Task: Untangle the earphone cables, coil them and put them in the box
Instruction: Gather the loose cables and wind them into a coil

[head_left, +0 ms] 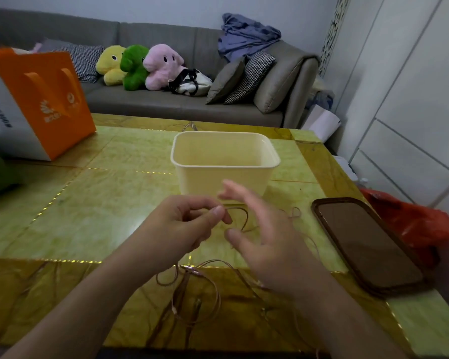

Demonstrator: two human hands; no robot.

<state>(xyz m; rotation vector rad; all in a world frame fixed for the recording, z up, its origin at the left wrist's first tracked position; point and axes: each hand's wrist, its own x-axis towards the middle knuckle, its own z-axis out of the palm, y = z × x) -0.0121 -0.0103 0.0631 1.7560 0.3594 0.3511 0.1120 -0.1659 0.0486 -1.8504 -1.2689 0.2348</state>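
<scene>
Left hand (184, 224) pinches a loop of the earphone cable (240, 216); right hand (265, 237) hovers with fingers spread. Best tease loops apart slowly, without tugging, near the box (224, 161).

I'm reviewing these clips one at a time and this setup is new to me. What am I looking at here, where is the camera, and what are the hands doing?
There is no machine here. A person wears one wide-angle camera on the head, looking forward and down, so the two bare arms reach in from the bottom of the picture. On the yellow-green table stands an open cream box; nothing shows inside it. A thin brownish earphone cable lies in tangled loops near the front edge. The left hand pinches a loop of that cable between thumb and fingers. The right hand hovers beside it with fingers spread, blurred, gripping nothing visible. A phone lies screen up at the right, an orange bag stands at the left, and a sofa sits behind.
</scene>
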